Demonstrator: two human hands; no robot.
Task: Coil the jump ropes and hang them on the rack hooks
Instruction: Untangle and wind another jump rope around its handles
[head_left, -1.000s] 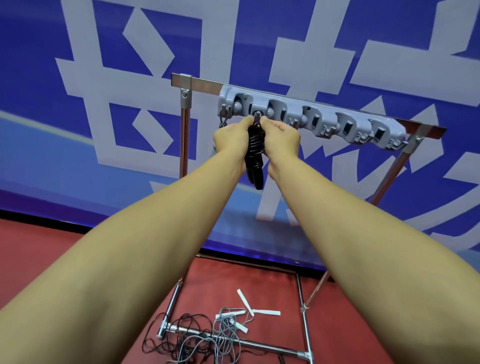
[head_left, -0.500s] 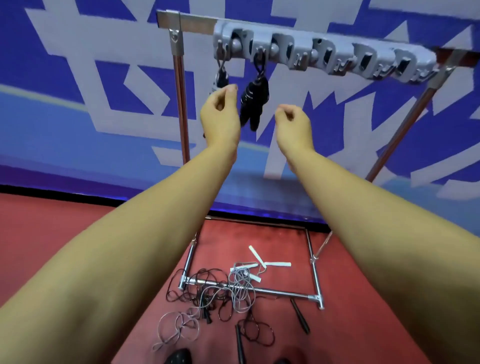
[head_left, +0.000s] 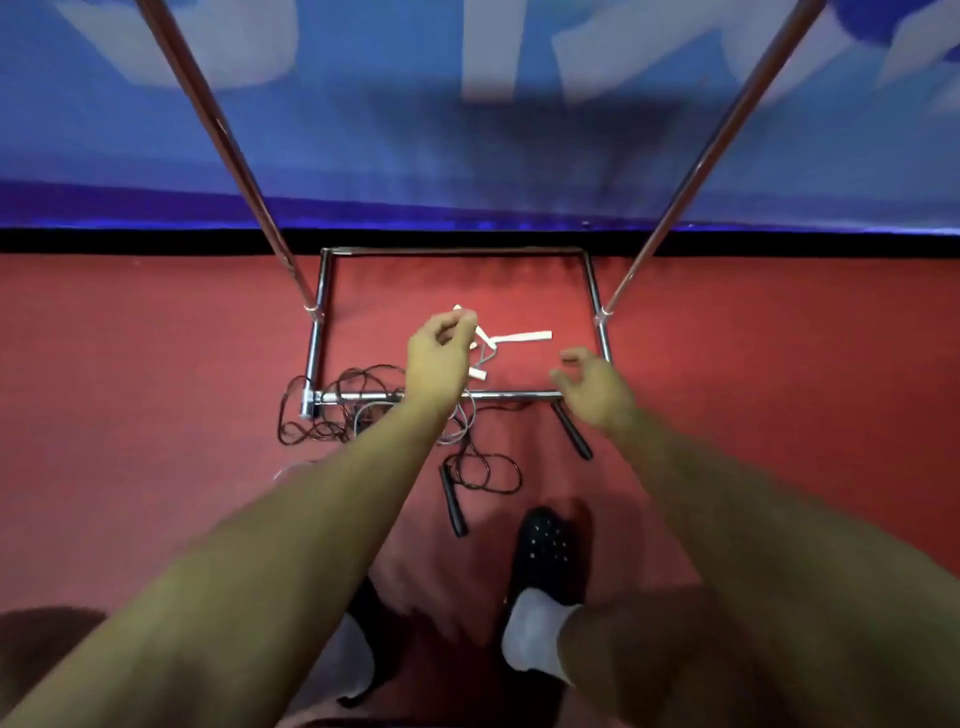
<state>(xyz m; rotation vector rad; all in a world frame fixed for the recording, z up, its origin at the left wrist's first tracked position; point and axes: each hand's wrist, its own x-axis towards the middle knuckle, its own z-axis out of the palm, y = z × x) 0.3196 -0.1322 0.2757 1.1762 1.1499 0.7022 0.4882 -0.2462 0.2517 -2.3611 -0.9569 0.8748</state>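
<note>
- Both hands are out over the floor and neither has hold of anything: left hand (head_left: 441, 358) has its fingers loosely curled, right hand (head_left: 592, 389) has them spread and relaxed.
- The rack (head_left: 319, 332) only shows its lower part: two slanted uprights and a rectangular base frame on the red floor (head_left: 156, 389). Hooks are out of view.
- Ropes are all loose on the floor in a tangle around the front base bar, so the count is rough. It looks like three.
- One black rope (head_left: 332, 410) is piled at the frame's 7 o'clock corner, draped over the bar.
- One white or grey rope (head_left: 465, 421) crosses the bar mid-front; three white handles (head_left: 522, 336) lie inside the frame, partly behind the left hand.
- Another black rope (head_left: 488, 470) loops just outside the frame at 6 o'clock, with two black handles: one (head_left: 453, 501) by the loops, one (head_left: 571, 428) at 5 o'clock under the right hand.
- Two feet at the bottom, black shoe (head_left: 548, 551) with a white sock on the right one.
- Blue and white wall (head_left: 467, 130) at 12 o'clock.
</note>
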